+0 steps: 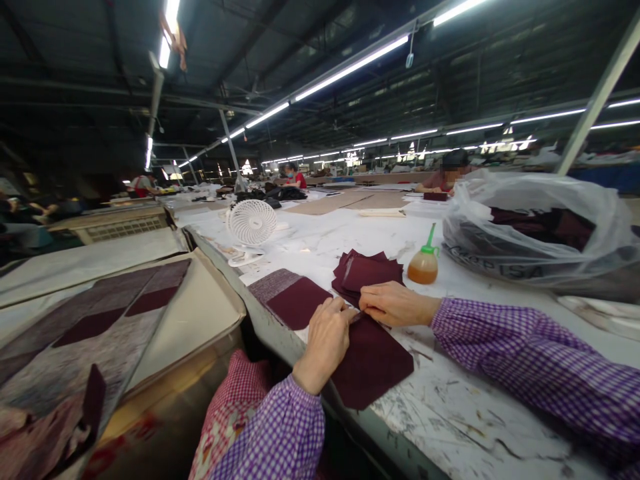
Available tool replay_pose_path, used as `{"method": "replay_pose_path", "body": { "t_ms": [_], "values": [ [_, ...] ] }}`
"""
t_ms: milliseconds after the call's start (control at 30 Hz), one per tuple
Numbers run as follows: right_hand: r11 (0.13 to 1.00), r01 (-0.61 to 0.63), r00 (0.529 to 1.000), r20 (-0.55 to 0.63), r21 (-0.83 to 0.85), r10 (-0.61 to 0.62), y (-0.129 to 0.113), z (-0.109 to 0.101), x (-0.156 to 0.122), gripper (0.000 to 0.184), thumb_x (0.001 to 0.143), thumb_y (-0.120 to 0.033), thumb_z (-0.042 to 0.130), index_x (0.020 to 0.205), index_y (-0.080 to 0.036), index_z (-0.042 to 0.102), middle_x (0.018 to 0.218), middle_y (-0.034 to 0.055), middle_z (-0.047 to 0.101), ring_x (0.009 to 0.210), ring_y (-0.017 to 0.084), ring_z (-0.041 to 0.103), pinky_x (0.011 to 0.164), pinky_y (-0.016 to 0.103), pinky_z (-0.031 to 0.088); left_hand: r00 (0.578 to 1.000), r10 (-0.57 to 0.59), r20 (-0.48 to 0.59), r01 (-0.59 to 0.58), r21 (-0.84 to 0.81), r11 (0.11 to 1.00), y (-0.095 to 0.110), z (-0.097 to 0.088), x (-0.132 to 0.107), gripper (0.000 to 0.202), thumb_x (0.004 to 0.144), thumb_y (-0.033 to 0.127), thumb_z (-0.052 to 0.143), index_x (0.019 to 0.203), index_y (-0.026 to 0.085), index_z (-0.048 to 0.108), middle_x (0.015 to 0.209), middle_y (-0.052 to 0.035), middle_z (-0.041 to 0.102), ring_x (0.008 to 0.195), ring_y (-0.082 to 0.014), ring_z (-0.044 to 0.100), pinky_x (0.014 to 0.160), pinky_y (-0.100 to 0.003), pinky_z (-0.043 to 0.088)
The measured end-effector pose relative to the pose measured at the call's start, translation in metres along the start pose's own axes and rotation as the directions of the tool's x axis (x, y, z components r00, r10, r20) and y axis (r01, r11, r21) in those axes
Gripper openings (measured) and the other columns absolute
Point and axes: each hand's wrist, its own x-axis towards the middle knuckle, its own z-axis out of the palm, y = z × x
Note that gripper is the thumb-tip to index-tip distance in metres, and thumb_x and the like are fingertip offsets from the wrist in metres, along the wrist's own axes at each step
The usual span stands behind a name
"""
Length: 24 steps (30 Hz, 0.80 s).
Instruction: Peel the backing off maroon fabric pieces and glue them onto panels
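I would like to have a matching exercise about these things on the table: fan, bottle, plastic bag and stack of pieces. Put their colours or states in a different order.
1. Fan
2. Bottle
3. Plastic bag
4. Stack of pieces

A. Translucent, with dark contents
B. Maroon
C. Green spout, amber liquid inside
D. White, with round grille

Pairs: 1-D, 2-C, 3-A, 4-B

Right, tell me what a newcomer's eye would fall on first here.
Probably the left hand and right hand, close together over the dark maroon fabric at the near edge of the white table. Next, the bulky translucent bag at the picture's right would stand out, then the green-spouted bottle left of it and the white fan farther left.
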Motion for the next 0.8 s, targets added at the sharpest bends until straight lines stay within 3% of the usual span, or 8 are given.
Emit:
{"method": "replay_pose_path", "body": {
  "t_ms": [100, 333, 467, 567, 700, 800],
  "values": [
    [0.989, 0.091, 0.996, -0.006, -0.114, -0.092, 0.000, 0.005, -0.002, 0.023, 0.092, -0.017, 0.035, 0.085, -0.014, 0.057, 0.083, 0.0061, 0.055, 0.077, 0.016, 0.050, 0.068, 0.028, 0.040, 1.000, 0.023, 0.000, -0.023, -0.021, 1.000, -0.001, 0.000, -0.001, 0.028, 0.093, 0.018, 0.038, 0.094, 0.023, 0.066, 0.087, -0.0029, 0.055, 0.083, -0.0169, 0.047, 0.075, -0.029, 0.038],
    [0.935, 0.240, 0.970, 0.027, -0.261, -0.241, 0.000, 0.004, -0.008, 0.029, 0.096, -0.017, 0.032, 0.090, -0.014, 0.060, 0.090, 0.0083, 0.059, 0.080, 0.017, 0.049, 0.070, 0.030, 0.041, 0.987, 0.149, 0.065, -0.158, 0.166, 0.973, 0.008, -0.010, 0.000, 0.020, 0.091, 0.015, 0.043, 0.090, 0.019, 0.063, 0.093, -0.0038, 0.054, 0.089, -0.0196, 0.044, 0.078, -0.035, 0.036],
    [0.969, 0.125, 0.992, 0.037, -0.212, -0.120, 0.000, -0.003, -0.008, 0.025, 0.093, -0.016, 0.038, 0.087, -0.016, 0.063, 0.086, 0.0071, 0.061, 0.080, 0.018, 0.052, 0.076, 0.032, 0.042, 0.984, 0.154, 0.084, -0.166, 0.167, 0.972, 0.011, -0.013, 0.000, 0.019, 0.091, 0.015, 0.044, 0.088, 0.019, 0.062, 0.092, -0.0034, 0.053, 0.089, -0.0191, 0.044, 0.078, -0.034, 0.036],
    [0.991, 0.006, 1.000, 0.031, -0.132, -0.002, 0.003, -0.007, -0.009, 0.022, 0.092, -0.022, 0.043, 0.097, -0.018, 0.063, 0.091, 0.0071, 0.062, 0.084, 0.018, 0.056, 0.080, 0.033, 0.042, 0.985, 0.153, 0.080, -0.165, 0.164, 0.973, 0.012, -0.014, 0.000, 0.018, 0.091, 0.016, 0.045, 0.089, 0.019, 0.062, 0.092, -0.0034, 0.053, 0.090, -0.0191, 0.045, 0.078, -0.034, 0.036],
    [0.995, -0.096, 0.994, 0.060, -0.015, 0.096, 0.013, -0.011, -0.014, 0.025, 0.091, -0.024, 0.042, 0.100, -0.019, 0.065, 0.093, 0.0070, 0.063, 0.085, 0.018, 0.059, 0.075, 0.031, 0.045, 0.985, 0.155, 0.071, -0.165, 0.164, 0.972, 0.011, -0.013, 0.000, 0.017, 0.090, 0.016, 0.046, 0.087, 0.019, 0.062, 0.091, -0.0031, 0.053, 0.090, -0.0193, 0.045, 0.077, -0.033, 0.036],
    [0.980, -0.138, 0.990, 0.016, 0.142, 0.137, 0.014, -0.016, -0.015, 0.029, 0.092, -0.023, 0.038, 0.100, -0.018, 0.065, 0.097, 0.0079, 0.064, 0.083, 0.017, 0.061, 0.074, 0.029, 0.047, 0.985, 0.156, 0.067, -0.165, 0.152, 0.974, 0.010, -0.012, 0.000, 0.017, 0.090, 0.016, 0.046, 0.087, 0.020, 0.062, 0.091, -0.0027, 0.052, 0.089, -0.0188, 0.045, 0.078, -0.033, 0.036]
  ]
}}
